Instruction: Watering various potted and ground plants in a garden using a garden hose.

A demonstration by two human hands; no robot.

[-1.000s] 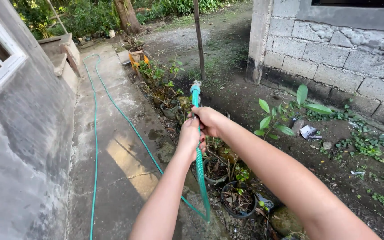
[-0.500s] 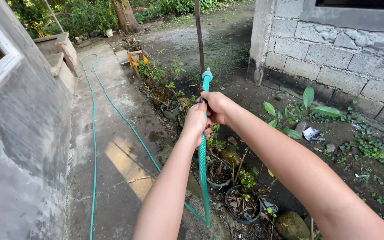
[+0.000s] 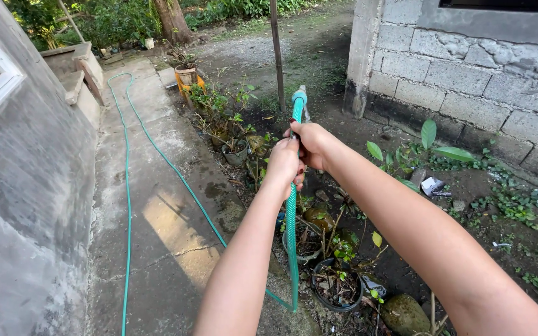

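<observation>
Both my hands grip a green garden hose [image 3: 291, 236] near its open end [image 3: 299, 96], which points up and away. My left hand [image 3: 284, 165] wraps the hose just below my right hand [image 3: 309, 142]. A thin stream of water leaves the hose end. The hose hangs down from my hands, loops at the path's edge and runs back along the concrete path [image 3: 157, 186]. Below my hands stand black pots [image 3: 336, 286] with small plants.
A grey house wall [image 3: 26, 205] with a white window frame is on the left. A concrete block wall [image 3: 468, 81] stands at the right. Potted plants [image 3: 238, 149] line the soil bed, a thin pole [image 3: 277, 56] rises behind, and steps [image 3: 76, 74] lie far left.
My hands have lifted the hose end higher and swung it a little to the right. A trickle of water now shows at the end.
</observation>
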